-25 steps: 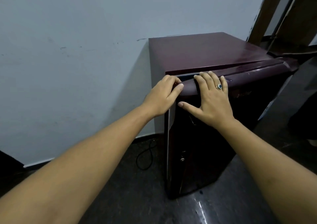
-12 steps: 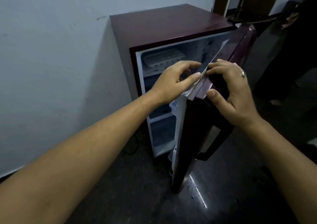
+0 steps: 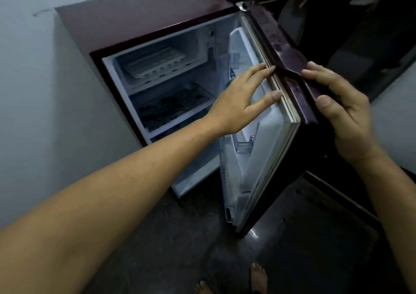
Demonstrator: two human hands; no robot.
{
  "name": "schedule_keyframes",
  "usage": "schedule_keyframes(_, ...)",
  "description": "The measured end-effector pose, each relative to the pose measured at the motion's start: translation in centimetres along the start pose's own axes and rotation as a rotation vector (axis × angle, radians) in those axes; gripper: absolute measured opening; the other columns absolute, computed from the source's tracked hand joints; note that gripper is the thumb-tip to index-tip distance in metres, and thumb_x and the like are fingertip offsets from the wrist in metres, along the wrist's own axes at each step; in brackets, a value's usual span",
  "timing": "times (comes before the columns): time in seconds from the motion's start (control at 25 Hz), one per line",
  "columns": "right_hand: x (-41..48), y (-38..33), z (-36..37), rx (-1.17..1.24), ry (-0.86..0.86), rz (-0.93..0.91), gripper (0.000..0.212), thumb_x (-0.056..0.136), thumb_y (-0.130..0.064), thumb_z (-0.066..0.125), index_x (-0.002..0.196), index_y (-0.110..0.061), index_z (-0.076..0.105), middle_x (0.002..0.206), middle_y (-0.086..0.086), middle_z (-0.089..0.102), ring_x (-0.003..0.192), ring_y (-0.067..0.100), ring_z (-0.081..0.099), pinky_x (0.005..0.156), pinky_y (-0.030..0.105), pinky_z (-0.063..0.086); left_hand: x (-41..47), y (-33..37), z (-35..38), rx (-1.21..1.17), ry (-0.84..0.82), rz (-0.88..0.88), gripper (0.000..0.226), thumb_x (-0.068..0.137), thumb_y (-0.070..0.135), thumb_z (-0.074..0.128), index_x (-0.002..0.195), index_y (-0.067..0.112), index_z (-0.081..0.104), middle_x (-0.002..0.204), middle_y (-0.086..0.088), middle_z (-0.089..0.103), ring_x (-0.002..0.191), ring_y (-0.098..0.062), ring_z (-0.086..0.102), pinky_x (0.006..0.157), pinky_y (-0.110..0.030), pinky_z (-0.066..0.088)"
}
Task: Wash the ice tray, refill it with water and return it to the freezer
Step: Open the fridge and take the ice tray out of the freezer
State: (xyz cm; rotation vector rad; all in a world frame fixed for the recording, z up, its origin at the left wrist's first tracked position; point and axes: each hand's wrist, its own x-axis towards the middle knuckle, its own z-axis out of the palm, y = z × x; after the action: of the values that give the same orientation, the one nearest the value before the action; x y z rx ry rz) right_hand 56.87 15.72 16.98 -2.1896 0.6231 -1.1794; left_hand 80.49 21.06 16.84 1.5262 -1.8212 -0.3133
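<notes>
Dim freezer shelf [image 3: 144, 84] holds a white, many-celled ice tray [image 3: 155, 65].

The fridge [image 3: 135, 17] in front of me is a deep, glossy maroon on its top. Its door [image 3: 290, 53] is the same maroon outside, faintly mottled with darker patches, and has a cream gasket [image 3: 284, 101] along the edge. Inside, the liner [image 3: 193, 39] and the ice tray [image 3: 155, 65] are white. The wall [image 3: 33, 91] is pale grey-white and the floor [image 3: 171, 237] is dark and speckled.
</notes>
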Motion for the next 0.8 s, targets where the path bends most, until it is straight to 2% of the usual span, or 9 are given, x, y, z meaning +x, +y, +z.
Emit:
schedule_keyframes(0.16, -1.7, 1.5, -3.5, -0.062, 0.228, 0.141, 0.042, 0.106, -0.035, 0.049, 0.140, -0.016, 0.063, 0.147, -0.002, 0.060, 0.140, 0.014, 0.052, 0.117, 0.044, 0.042, 1.8, 1.3, 3.1, 0.053, -0.088, 0.048, 0.076, 0.106, 0.059, 0.048, 0.169, 0.025, 0.022, 0.177, -0.003, 0.016, 0.158, -0.020, 0.028, 0.119, -0.042, 0.038)
schedule_keyframes(0.24, -2.6, 2.3, -4.8, -0.100, 0.369, 0.216, 0.042, 0.109, -0.045, 0.044, 0.137, -0.023, 0.066, 0.138, -0.008, 0.066, 0.131, 0.009, 0.059, 0.111, 0.036, 0.047, 2.7, 2.0, 4.6, 0.066, -0.154, 0.048, 0.083, 0.105, 0.064, 0.046, 0.170, 0.026, 0.012, 0.178, -0.002, 0.009, 0.159, -0.022, 0.025, 0.117, -0.044, 0.039)
schedule_keyframes(0.32, -3.0, 3.0, -5.8, -0.156, 0.484, 0.265, 0.048, 0.108, -0.056, 0.039, 0.135, -0.027, 0.067, 0.129, -0.016, 0.069, 0.124, 0.003, 0.061, 0.105, 0.027, 0.049, 3.5, 2.6, 5.6, 0.093, -0.210, 0.048, 0.087, 0.104, 0.067, 0.045, 0.170, 0.026, 0.007, 0.178, -0.003, 0.006, 0.162, -0.023, 0.018, 0.121, -0.046, 0.034)
schedule_keyframes(0.4, -2.9, 4.0, -6.9, -0.206, 0.562, 0.309, 0.051, 0.108, -0.058, 0.035, 0.133, -0.027, 0.067, 0.125, -0.011, 0.070, 0.120, 0.005, 0.063, 0.102, 0.029, 0.050, 4.3, 3.0, 6.4, 0.138, -0.255, 0.056, 0.087, 0.104, 0.066, 0.045, 0.171, 0.023, 0.008, 0.178, -0.005, 0.006, 0.163, -0.024, 0.015, 0.125, -0.047, 0.029)
schedule_keyframes(0.52, -2.8, 5.9, -8.7, -0.304, 0.615, 0.352, 0.046, 0.108, -0.054, 0.034, 0.133, -0.028, 0.062, 0.127, -0.004, 0.069, 0.118, 0.011, 0.063, 0.102, 0.037, 0.050, 5.4, 3.4, 7.1, 0.193, -0.303, 0.058, 0.086, 0.105, 0.065, 0.045, 0.170, 0.022, 0.010, 0.178, -0.008, 0.008, 0.162, -0.028, 0.016, 0.125, -0.050, 0.030)
schedule_keyframes(0.68, -2.4, 7.4, -10.6, -0.423, 0.589, 0.415, 0.047, 0.104, -0.062, 0.036, 0.137, -0.033, 0.053, 0.130, -0.004, 0.066, 0.110, 0.012, 0.061, 0.097, 0.031, 0.049, 5.5, 1.9, 6.8, 0.221, -0.318, 0.003, 0.083, 0.105, 0.063, 0.046, 0.170, 0.022, 0.014, 0.177, -0.009, 0.013, 0.162, -0.029, 0.016, 0.125, -0.054, 0.032)
schedule_keyframes(0.8, -2.6, 7.5, -11.1, -0.552, 0.553, 0.477, 0.058, 0.100, -0.070, 0.035, 0.146, -0.035, 0.045, 0.141, 0.003, 0.059, 0.123, 0.022, 0.058, 0.105, 0.038, 0.047, 4.3, -0.6, 5.9, 0.253, -0.315, -0.047, 0.082, 0.105, 0.062, 0.047, 0.170, 0.021, 0.017, 0.176, -0.009, 0.016, 0.161, -0.028, 0.018, 0.125, -0.053, 0.031)
